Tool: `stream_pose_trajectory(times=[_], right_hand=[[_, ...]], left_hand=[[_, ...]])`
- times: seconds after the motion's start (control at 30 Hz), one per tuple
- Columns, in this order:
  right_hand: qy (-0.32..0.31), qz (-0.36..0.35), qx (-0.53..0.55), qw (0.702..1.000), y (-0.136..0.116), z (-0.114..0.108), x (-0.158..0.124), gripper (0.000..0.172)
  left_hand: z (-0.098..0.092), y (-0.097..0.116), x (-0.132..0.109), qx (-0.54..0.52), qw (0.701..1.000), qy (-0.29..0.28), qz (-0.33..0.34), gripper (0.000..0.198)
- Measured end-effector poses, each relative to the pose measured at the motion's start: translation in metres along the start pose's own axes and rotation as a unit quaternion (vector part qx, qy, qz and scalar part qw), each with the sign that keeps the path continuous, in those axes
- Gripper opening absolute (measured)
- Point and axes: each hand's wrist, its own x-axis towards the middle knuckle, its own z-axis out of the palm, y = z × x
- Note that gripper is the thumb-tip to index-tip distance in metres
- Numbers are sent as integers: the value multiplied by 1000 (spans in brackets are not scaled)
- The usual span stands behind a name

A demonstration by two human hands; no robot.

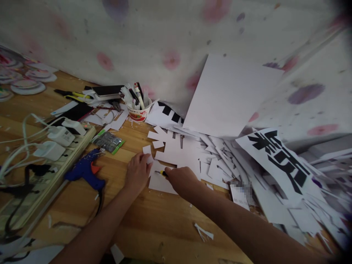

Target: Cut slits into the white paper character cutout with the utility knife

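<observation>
My right hand (183,181) is closed around a small craft knife (163,173) with a yellow and black handle. Its thin blade points left, over a white board sheet (162,184) lying on the table. My left hand (138,169) pinches a narrow white board strip (147,150), held just left of the blade. Just beyond both hands lies a larger white board (180,151) with notches cut out of it. Small white offcuts (158,144) rest beside that board.
A blue glue gun (88,170) and a power strip (59,167) with chargers sit on the left. Behind stands a cup (139,113) of pens. White scraps pile up at right, under a sheet with black characters (277,161). A blank white panel (231,97) leans against the curtain.
</observation>
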Motion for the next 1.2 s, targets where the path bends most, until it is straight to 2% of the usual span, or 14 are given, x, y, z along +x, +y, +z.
stream_pose_trajectory(times=[0.2, 0.4, 0.73, 0.83, 0.93, 1.03, 1.1, 1.2], right_hand=[[-27, -1, -1, 1000, -3, -11, 3, 18], [-25, -12, -8, 1000, -3, -16, 3, 18], [39, 17, 1, 999, 11, 16, -10, 16], [87, 75, 48, 992, 25, 24, -25, 20], [102, 169, 106, 974, 45, 40, -46, 20], [110, 276, 147, 944, 64, 67, -72, 18], [93, 357, 167, 914, 71, 87, -90, 22], [90, 419, 187, 884, 71, 115, -111, 27]], left_hand=[[0, 0, 1, 0, 1000, 4, 5, 30], [0, -1, 0, 4, 1000, 8, -3, 28], [2, -2, 3, 9, 1000, 6, -1, 28], [2, -2, 3, 8, 1000, 7, 3, 28], [2, -4, 3, -3, 1000, 12, 12, 28], [3, -8, 3, -31, 999, 25, 25, 27], [3, -9, 4, -52, 997, 35, 33, 26], [-1, -4, 7, -69, 996, 37, 48, 26]])
